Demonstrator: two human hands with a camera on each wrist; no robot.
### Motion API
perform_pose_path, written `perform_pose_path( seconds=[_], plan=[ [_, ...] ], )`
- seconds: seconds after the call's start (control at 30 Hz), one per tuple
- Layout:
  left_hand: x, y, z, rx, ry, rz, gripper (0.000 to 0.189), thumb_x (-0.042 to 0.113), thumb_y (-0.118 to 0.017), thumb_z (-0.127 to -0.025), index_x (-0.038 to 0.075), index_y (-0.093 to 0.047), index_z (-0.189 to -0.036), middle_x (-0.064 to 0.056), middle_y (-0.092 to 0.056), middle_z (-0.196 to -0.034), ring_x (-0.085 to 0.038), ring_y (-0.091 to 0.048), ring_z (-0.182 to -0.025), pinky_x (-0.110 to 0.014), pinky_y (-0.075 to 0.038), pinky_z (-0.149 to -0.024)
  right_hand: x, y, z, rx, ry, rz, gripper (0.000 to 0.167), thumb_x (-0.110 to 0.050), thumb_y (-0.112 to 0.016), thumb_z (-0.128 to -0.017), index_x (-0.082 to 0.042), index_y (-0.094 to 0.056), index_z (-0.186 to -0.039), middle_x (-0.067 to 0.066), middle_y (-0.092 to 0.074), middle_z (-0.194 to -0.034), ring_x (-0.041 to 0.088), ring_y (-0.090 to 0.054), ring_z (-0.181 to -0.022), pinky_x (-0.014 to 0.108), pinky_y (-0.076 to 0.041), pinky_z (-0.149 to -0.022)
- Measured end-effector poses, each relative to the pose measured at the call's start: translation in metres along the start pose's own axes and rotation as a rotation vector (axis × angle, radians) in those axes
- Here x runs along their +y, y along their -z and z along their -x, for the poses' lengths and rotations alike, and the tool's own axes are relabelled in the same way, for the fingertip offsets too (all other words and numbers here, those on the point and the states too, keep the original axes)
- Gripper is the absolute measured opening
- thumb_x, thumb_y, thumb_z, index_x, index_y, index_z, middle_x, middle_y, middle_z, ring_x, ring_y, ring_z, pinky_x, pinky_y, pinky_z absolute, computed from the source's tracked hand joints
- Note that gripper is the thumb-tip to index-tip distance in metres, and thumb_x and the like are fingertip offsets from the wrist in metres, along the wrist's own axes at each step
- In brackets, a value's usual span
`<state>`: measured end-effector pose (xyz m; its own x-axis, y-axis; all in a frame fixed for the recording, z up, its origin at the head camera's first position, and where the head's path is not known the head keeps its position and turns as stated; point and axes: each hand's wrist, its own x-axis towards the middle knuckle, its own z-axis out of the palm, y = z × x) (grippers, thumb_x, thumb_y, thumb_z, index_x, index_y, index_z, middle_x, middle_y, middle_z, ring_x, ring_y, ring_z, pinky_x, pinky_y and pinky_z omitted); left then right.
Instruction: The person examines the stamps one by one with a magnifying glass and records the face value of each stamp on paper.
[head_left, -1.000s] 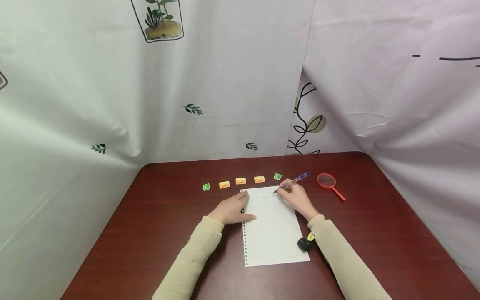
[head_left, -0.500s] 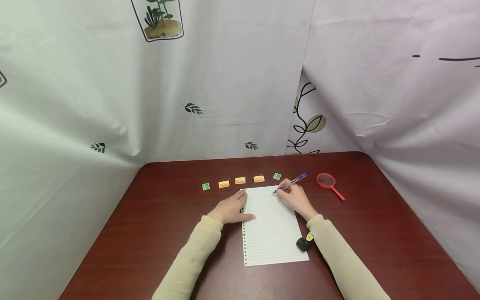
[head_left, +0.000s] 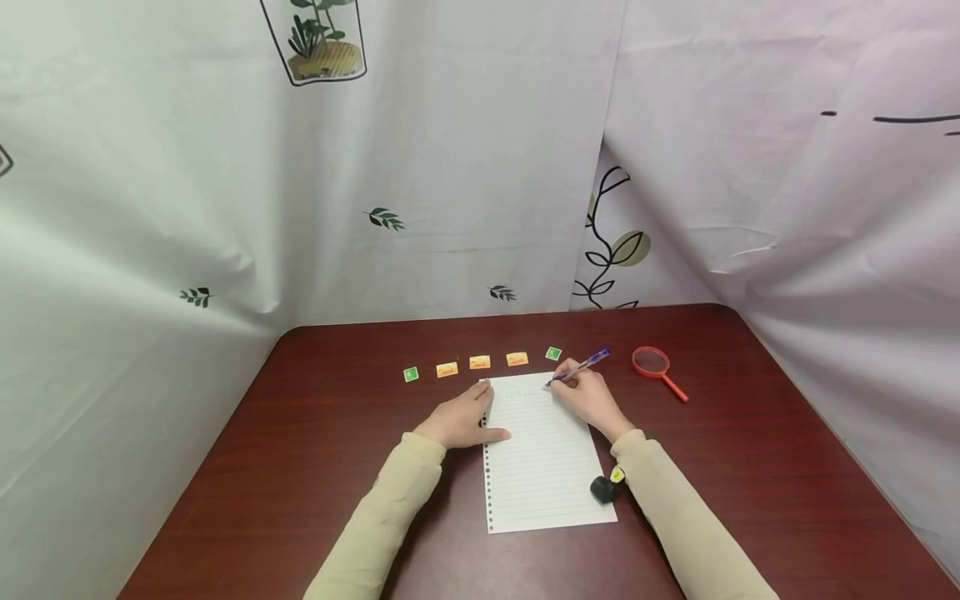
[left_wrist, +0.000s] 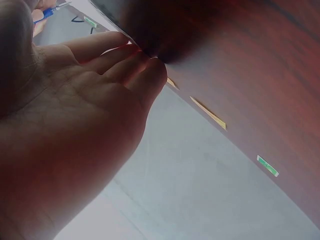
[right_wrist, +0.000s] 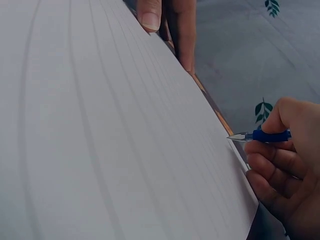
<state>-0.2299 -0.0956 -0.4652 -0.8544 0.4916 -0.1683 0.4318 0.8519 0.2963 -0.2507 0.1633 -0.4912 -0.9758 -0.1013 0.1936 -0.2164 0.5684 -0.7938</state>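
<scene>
A lined sheet of paper [head_left: 543,467] with punched holes down its left edge lies on the dark red table. My left hand [head_left: 459,419] rests flat on the sheet's upper left edge, thumb spread over the paper. Near the top right of the page, my right hand [head_left: 590,398] pinches a blue pen [head_left: 596,358], its tip at the paper by a faint line of writing. The right wrist view shows the pen [right_wrist: 272,135] between thumb and fingers, the other fingers curled beneath. In the left wrist view, the left palm [left_wrist: 75,130] fills much of the picture.
Beyond the sheet, a row of small cards runs across the table [head_left: 315,467]: a green one [head_left: 411,374] at the left, orange ones [head_left: 480,362] between, another green one [head_left: 553,353] at the right. A red magnifying glass [head_left: 660,372] lies right of the pen. Patterned cloth [head_left: 450,150] hangs behind.
The pen has tilted slightly and its upper end has shifted a little left, while its tip stays near the top of the page. The left hand keeps its place on the paper.
</scene>
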Motion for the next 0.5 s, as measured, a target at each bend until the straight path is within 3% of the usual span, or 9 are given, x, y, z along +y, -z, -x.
perform_pose_path(
  seconds=[0.23,0.5],
  plan=[
    [0.0003,0.0013,0.0002,0.008,-0.007,-0.003,0.093,0.053,-0.071,-0.09,-0.003,-0.033,-0.155,-0.016,-0.029,-0.162,-0.028,-0.033,-0.148,-0.043,-0.042,-0.109,-0.0016,-0.0011,0.0,-0.017,-0.006,0.007,0.006,-0.014,-0.063,-0.093,-0.011,-0.065,-0.089,0.001,-0.067,-0.083,0.019,-0.054,-0.077,0.033,-0.043,-0.071],
    [0.0025,0.0022,0.0016,0.004,-0.005,0.012,0.093,0.052,-0.07,-0.091,-0.004,-0.033,-0.155,-0.017,-0.028,-0.163,-0.028,-0.031,-0.149,-0.043,-0.041,-0.11,-0.0013,0.0005,0.0012,0.004,-0.019,-0.026,0.007,-0.015,-0.063,-0.092,-0.009,-0.065,-0.092,0.001,-0.066,-0.081,0.019,-0.053,-0.074,0.033,-0.041,-0.068]
  ],
)
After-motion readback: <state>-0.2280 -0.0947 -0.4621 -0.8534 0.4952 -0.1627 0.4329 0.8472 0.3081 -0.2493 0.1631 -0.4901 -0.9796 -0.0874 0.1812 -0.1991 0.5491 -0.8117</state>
